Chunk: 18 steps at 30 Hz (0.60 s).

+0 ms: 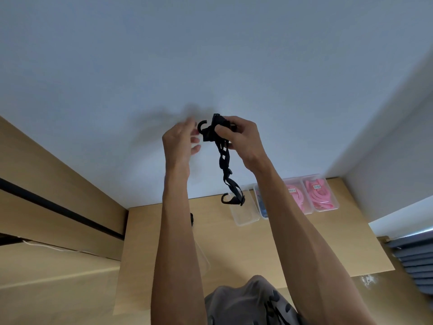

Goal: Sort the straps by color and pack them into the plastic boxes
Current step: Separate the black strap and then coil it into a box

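Above the desk (234, 242), your right hand (236, 137) is pinching the black strap (225, 165); left hand (180, 141) fingers spread at nine o'clock. Its dangling hook (226, 200) is risking snagging the empty box (243, 212).

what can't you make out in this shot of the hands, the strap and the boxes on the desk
- Head view: the left hand is motion-blurred, so whether it touches the black strap is unclear; the right hand grips it.
- The blue-filled box is mostly hidden behind the right forearm.
- Labels in the pink boxes are too small to read.
- A dark item on the desk is mostly hidden by the left forearm.
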Each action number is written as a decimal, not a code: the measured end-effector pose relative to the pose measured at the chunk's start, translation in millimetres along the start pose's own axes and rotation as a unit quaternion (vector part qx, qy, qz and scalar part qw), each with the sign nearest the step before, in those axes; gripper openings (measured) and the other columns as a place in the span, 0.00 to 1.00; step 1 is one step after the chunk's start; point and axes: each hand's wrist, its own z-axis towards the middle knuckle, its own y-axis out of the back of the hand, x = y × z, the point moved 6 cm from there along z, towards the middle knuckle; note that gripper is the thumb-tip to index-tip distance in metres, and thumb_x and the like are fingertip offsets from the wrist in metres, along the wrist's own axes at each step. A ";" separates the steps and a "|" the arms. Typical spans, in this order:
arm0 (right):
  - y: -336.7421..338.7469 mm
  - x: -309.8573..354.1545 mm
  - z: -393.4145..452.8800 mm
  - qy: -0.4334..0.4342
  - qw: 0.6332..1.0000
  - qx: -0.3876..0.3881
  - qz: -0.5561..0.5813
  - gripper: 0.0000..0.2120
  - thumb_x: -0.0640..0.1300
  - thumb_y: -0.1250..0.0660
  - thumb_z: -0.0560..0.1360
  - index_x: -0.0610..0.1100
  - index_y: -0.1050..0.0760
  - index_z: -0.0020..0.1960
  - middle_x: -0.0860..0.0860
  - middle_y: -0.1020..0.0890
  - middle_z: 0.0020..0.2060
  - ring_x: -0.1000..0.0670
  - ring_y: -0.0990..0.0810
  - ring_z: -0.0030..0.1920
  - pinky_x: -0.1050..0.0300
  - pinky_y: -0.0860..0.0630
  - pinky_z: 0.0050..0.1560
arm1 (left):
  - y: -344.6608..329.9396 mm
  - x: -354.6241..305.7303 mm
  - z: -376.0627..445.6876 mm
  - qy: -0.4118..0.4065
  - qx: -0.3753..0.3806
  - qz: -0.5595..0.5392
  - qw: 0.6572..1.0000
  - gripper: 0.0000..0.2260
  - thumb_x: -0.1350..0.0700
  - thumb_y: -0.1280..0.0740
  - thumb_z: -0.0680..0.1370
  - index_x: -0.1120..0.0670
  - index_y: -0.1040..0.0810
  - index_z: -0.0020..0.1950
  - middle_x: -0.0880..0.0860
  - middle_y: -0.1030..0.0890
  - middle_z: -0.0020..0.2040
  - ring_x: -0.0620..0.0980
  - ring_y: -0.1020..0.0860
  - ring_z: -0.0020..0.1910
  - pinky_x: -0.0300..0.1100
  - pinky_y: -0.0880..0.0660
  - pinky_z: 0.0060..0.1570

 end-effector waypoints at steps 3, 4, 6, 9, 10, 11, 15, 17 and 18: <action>1.4 -1.6 -2.4 0.019 0.998 -0.021 -0.053 0.12 0.41 0.25 0.72 0.40 0.22 0.54 0.44 0.16 0.43 0.48 0.16 0.41 0.48 0.19 0.46 | -0.9 8.7 -2.3 0.098 0.020 0.046 0.994 0.21 0.43 0.33 0.79 0.61 0.18 0.43 0.55 0.17 0.31 0.48 0.23 0.26 0.37 0.23 0.29; 1.0 -2.2 -3.4 0.024 0.998 -0.023 -0.054 0.12 0.41 0.25 0.72 0.40 0.22 0.53 0.42 0.16 0.43 0.47 0.16 0.40 0.46 0.19 0.46 | -1.0 10.0 -3.4 0.104 0.025 0.041 0.993 0.20 0.44 0.31 0.79 0.62 0.18 0.42 0.55 0.17 0.31 0.49 0.23 0.26 0.37 0.23 0.29; 1.7 -2.9 -4.5 0.036 0.998 -0.021 -0.040 0.10 0.40 0.25 0.72 0.39 0.21 0.50 0.41 0.16 0.43 0.45 0.16 0.41 0.42 0.19 0.48 | -0.7 10.0 -4.8 0.111 0.034 -0.003 0.993 0.15 0.49 0.28 0.78 0.62 0.17 0.45 0.57 0.16 0.33 0.49 0.20 0.29 0.38 0.22 0.30; 6.3 -5.4 -5.9 0.036 0.999 -0.010 -0.001 0.09 0.38 0.25 0.71 0.41 0.18 0.51 0.41 0.16 0.46 0.40 0.15 0.46 0.38 0.19 0.54 | -0.7 10.7 -6.6 0.134 0.064 -0.039 0.988 0.08 0.56 0.28 0.75 0.61 0.17 0.47 0.59 0.14 0.40 0.53 0.16 0.37 0.39 0.21 0.32; 7.0 -6.7 -6.0 0.033 0.999 -0.009 0.005 0.10 0.37 0.25 0.71 0.41 0.18 0.52 0.41 0.16 0.48 0.41 0.15 0.46 0.38 0.19 0.55 | -0.8 11.7 -7.1 0.139 0.066 -0.047 0.987 0.06 0.58 0.28 0.74 0.61 0.18 0.46 0.60 0.14 0.41 0.54 0.16 0.38 0.39 0.21 0.33; 6.8 -8.1 -6.0 0.030 0.999 -0.008 0.007 0.12 0.37 0.25 0.71 0.41 0.18 0.54 0.41 0.16 0.49 0.42 0.15 0.46 0.39 0.19 0.56 | -0.7 12.9 -7.5 0.142 0.063 -0.063 0.986 0.05 0.59 0.29 0.73 0.61 0.18 0.45 0.60 0.15 0.41 0.54 0.16 0.37 0.39 0.21 0.35; 3.3 -16.7 -8.0 -0.014 1.000 -0.003 0.021 0.19 0.39 0.24 0.72 0.44 0.21 0.62 0.44 0.15 0.53 0.44 0.15 0.50 0.45 0.16 0.51 | 0.0 17.0 -8.1 0.136 0.046 -0.128 0.981 0.02 0.66 0.31 0.74 0.62 0.19 0.45 0.60 0.17 0.41 0.51 0.18 0.37 0.39 0.19 0.41; 1.2 -20.9 -9.3 -0.043 0.998 0.022 0.051 0.20 0.39 0.25 0.72 0.45 0.23 0.63 0.43 0.14 0.51 0.43 0.14 0.49 0.47 0.16 0.50 | 0.2 16.4 -5.7 0.109 0.059 -0.134 0.983 0.07 0.70 0.33 0.74 0.61 0.19 0.48 0.57 0.17 0.42 0.51 0.17 0.41 0.38 0.19 0.44; -1.2 -22.3 -10.1 -0.049 0.996 0.038 0.060 0.19 0.39 0.25 0.72 0.44 0.22 0.62 0.42 0.14 0.50 0.42 0.14 0.49 0.47 0.16 0.52 | 0.5 15.1 -4.4 0.092 0.067 -0.124 0.986 0.09 0.71 0.33 0.74 0.60 0.19 0.51 0.56 0.16 0.43 0.51 0.16 0.43 0.39 0.19 0.46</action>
